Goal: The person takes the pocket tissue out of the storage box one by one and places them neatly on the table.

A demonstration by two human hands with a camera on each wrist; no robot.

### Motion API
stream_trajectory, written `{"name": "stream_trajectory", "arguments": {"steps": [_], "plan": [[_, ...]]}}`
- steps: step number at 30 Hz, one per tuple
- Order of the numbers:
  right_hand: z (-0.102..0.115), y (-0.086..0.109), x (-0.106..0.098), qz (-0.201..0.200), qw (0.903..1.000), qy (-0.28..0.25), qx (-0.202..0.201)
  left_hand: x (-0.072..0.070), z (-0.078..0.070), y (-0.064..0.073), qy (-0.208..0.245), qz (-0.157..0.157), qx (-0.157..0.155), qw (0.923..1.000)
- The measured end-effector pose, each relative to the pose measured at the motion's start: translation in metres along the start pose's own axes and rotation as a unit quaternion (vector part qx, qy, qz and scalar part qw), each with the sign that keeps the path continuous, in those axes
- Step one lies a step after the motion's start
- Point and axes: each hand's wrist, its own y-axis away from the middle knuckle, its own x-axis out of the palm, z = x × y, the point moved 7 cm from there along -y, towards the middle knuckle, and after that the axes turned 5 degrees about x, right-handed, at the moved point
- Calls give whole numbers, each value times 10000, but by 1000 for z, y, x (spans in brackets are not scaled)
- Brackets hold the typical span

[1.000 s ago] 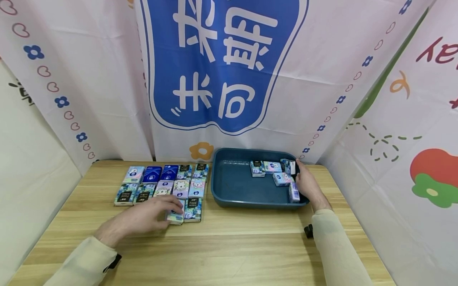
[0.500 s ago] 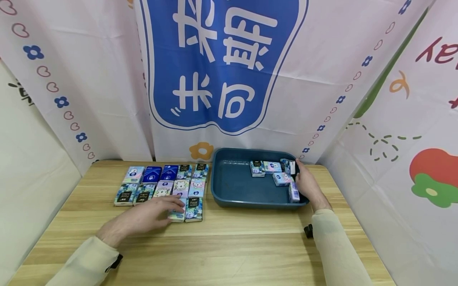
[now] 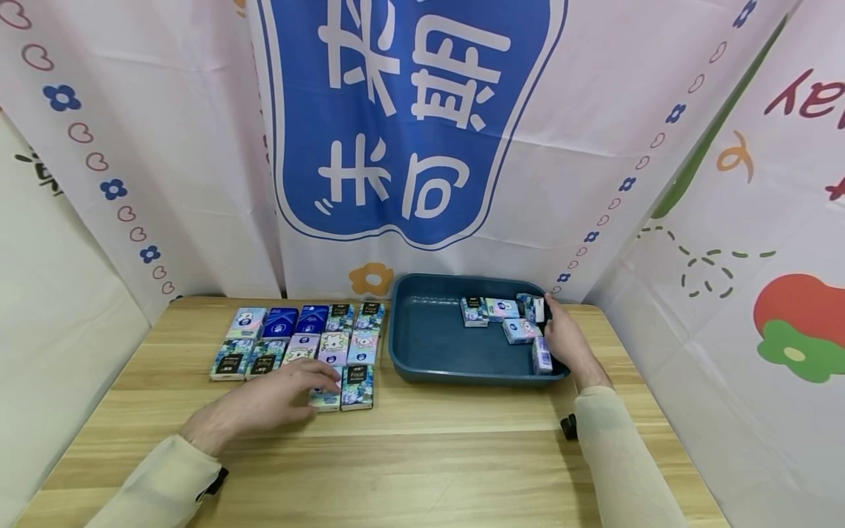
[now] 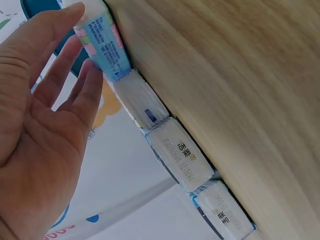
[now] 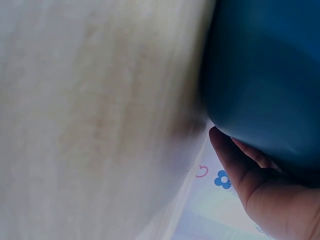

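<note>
In the head view, my left hand (image 3: 287,392) lies over a pale blue tissue pack (image 3: 325,402) in the front row. Its loosely spread fingertips touch the pack, with the thumb at the near edge; the left wrist view shows the fingers (image 4: 92,87) along the pack's printed side (image 4: 107,47). A dark floral tissue pack (image 3: 357,386) lies right beside it. My right hand (image 3: 568,337) holds the right end of a dark teal tray (image 3: 436,377), its fingers (image 5: 225,147) against the outer wall in the right wrist view; the thumb is hidden.
Two rows of tissue packs, including a dark blue pack (image 3: 280,323), lie behind my left hand. Several more, such as a floral pack (image 3: 474,312), sit in the tray's right half. A printed curtain (image 3: 330,268) hangs behind the wooden table (image 3: 422,469).
Between one second and half a second ago, the two front-row packs shifted slightly up and right, and my left hand moved a little right. My right hand and the tray stay put.
</note>
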Motion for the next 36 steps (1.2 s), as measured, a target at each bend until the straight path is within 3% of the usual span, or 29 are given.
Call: {"name": "stream_trajectory", "arguments": {"steps": [8,14,19,26,31,36], "plan": [[1,2,1,21,10000,31,-44,0,-1,-1,55,20,-63,10000],[1,2,2,47,10000,-9,-2,-8,-13,-11,102,-336,75,9994],[0,2,2,90,9999,-51,39,-14,-31,-28,200,-510,176,9983],[1,3,3,64,10000,-20,30,-14,-55,-56,66,-900,543,9944],[1,3,3,55,10000,-27,36,-10,-74,-77,16,-898,700,9935],[1,3,3,22,10000,-30,22,-2,-87,-101,160,-805,614,9947]]}}
